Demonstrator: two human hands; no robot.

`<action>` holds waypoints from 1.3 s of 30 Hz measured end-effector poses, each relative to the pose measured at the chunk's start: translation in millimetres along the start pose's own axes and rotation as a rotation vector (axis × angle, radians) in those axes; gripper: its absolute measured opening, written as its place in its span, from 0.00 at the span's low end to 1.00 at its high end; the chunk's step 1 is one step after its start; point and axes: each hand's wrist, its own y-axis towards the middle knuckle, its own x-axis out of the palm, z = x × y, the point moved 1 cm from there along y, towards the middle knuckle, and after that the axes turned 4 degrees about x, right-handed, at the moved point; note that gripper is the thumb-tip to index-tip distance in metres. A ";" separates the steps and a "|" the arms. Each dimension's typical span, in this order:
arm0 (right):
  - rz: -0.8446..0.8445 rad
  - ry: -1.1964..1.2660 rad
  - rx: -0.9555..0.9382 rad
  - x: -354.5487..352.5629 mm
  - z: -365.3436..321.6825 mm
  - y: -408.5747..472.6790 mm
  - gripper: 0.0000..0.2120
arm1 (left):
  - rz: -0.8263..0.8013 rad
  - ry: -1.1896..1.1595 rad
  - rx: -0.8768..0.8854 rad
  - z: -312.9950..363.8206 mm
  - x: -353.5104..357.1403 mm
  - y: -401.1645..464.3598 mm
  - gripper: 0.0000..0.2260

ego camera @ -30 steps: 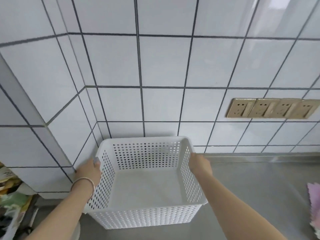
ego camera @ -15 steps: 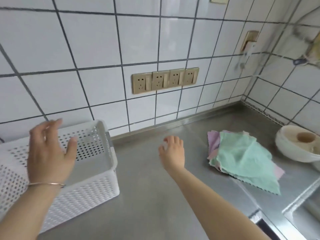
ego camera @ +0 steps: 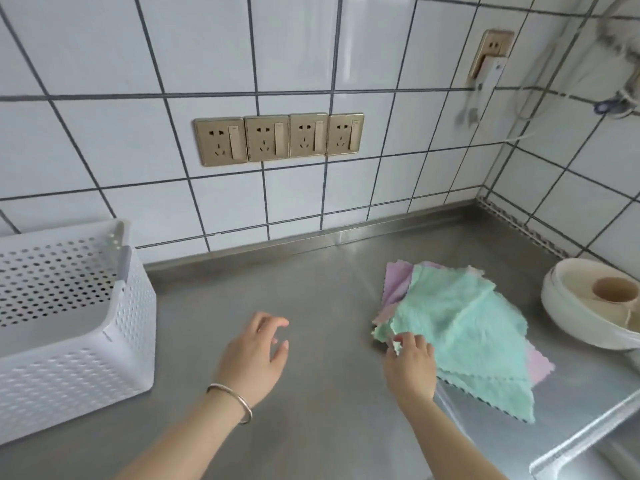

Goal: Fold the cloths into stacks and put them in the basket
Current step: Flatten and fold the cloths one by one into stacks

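A messy pile of soft green and pink scalloped-edge cloths (ego camera: 460, 327) is spread on the grey steel counter (ego camera: 318, 306) at the right of the frame, and its near-left corner is being pinched by the right hand (ego camera: 410, 367). The left hand (ego camera: 254, 358), with a silver bangle (ego camera: 231, 400) on the wrist, is held over bare counter at centre, fingers loosely spread, nothing gripped. The white perforated plastic basket (ego camera: 69, 368) is parked at the left edge, well apart from the cloths, while a cream round bowl (ego camera: 588, 317) is seen at far right
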 end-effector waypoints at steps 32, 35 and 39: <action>0.614 -0.050 -1.043 15.7 66.2 -40.3 0.06 | -0.059 -0.045 0.390 71.6 146.2 -29.8 0.15; 0.600 -0.098 -1.073 4.6 73.0 -38.6 0.06 | -0.072 -0.135 0.341 72.2 138.2 -34.0 0.17; 0.605 -0.156 -0.889 -19.5 86.7 -21.9 0.01 | 0.043 -0.246 0.235 47.9 98.0 -36.0 0.11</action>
